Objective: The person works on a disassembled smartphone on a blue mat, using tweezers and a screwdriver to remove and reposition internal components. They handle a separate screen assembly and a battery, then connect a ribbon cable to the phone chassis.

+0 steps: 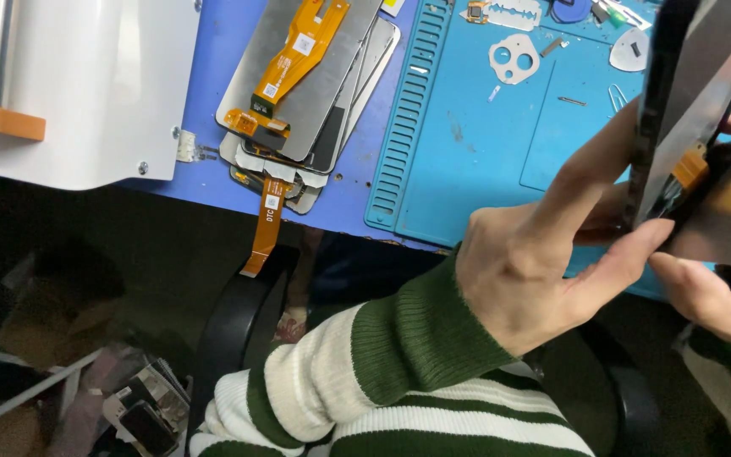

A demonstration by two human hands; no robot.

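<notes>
Both hands, left hand (526,271) and right hand (712,292), pinching phone display panel (687,110) upright above desk (213,182) right edge; orange flex cable (689,167) likely tears if pried hard.

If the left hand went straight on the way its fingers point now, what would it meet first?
The left hand points up and to the right, and its fingers already touch the dark phone screen held on edge. So that screen comes first; beyond it probably lies the blue mat, though depth is unclear.

Blue workbench (213,182), teal ridged work mat (475,161), stack of phone screen panels (315,93), white machine (86,93), small metal parts (513,57)
</notes>
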